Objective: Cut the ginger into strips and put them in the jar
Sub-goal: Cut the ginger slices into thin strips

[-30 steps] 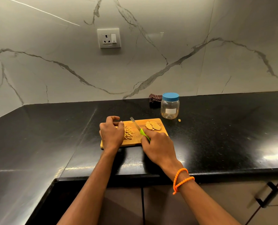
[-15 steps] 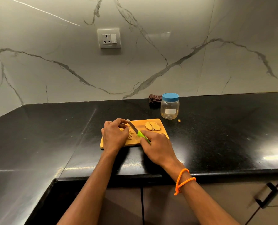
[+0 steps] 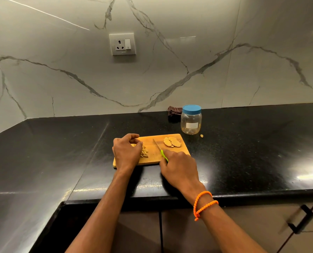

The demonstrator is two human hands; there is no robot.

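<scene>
Ginger slices (image 3: 172, 142): a small overlapping stack at the far right of the cutting board (image 3: 170, 138), not yet cut into strips, long axes running roughly left to right. Ginger strips (image 3: 144, 152): a loose pile at the left part of the same board, partly hidden under the left hand (image 3: 127, 152). Left hand: fingers curled over the pile, fingertips seeming to pinch some strips near the far edge; exactly how much is held, not possible to tell. Right hand (image 3: 179, 168): closed around the green handle of the knife (image 3: 159, 149), blade pointing far and slightly left, lying between the strips and the slices, touching neither as far as visible.

Key relation for the coming move: uncut slices to the right of the blade and just far of the right hand, so nearer to the knife hand than to the left hand; probably a reach of the left hand across the blade, or a push with the knife, to bring them into cutting position, blade across their long axis.

Jar (image 3: 191, 123): beyond the far right corner of the board, near but apart, blue lid on, so not ready to receive strips. Small ginger crumb (image 3: 201, 136) beside the jar on the black counter (image 3: 243, 152). Dark cloth (image 3: 174, 111) behind the jar, against the marble wall (image 3: 225, 61); wall socket (image 3: 122, 44) above.
</scene>
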